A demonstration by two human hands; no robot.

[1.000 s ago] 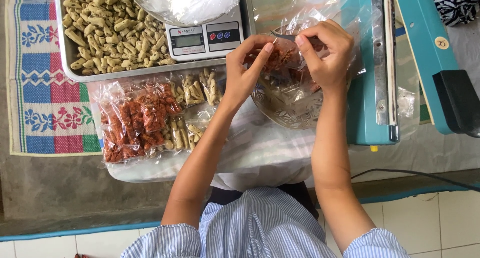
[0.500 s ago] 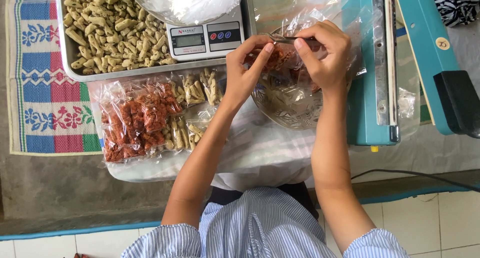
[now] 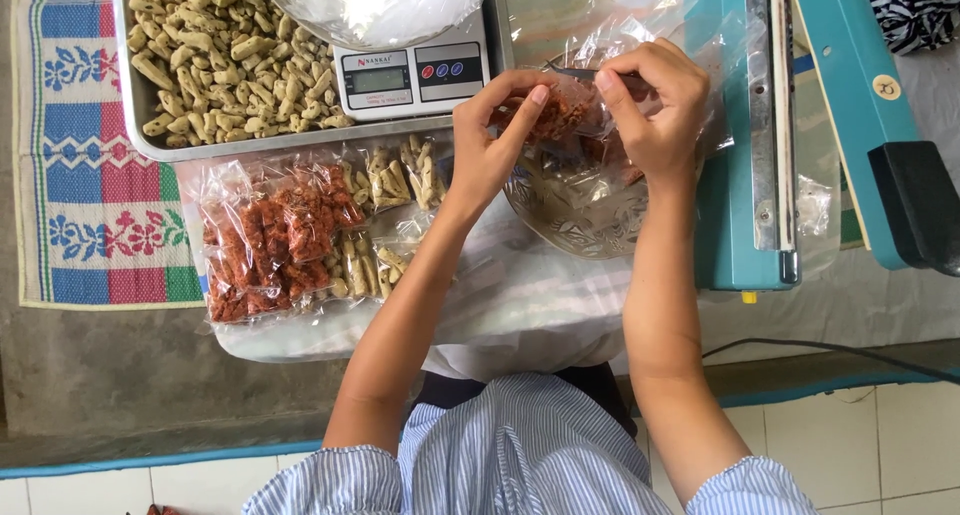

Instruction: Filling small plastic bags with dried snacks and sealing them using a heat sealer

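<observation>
The teal sealer (image 3: 745,175) stands at the right with its arm raised, and a steel tray (image 3: 135,125) of pale snack pieces fills the far left, a small scale (image 3: 410,73) sitting at its near right corner. Near the tray lies a heap of filled bags (image 3: 285,240), red and beige, on a white cloth (image 3: 520,315). Between heap and sealer a glass bowl (image 3: 580,210) holds more red snack.

Over the bowl both hands work one clear bag (image 3: 600,85) of red pieces. The left hand (image 3: 490,140) pinches the bag's left side, fingers narrow around it. The right hand (image 3: 655,110) grips the bag's mouth at the far edge, fingers curled shut on the plastic. Since a second ago almost nothing has shifted: the hands sit in the same place, the right fingers only slightly closer on the mouth, so the bag is likely being gathered shut, just left of the sealer
</observation>
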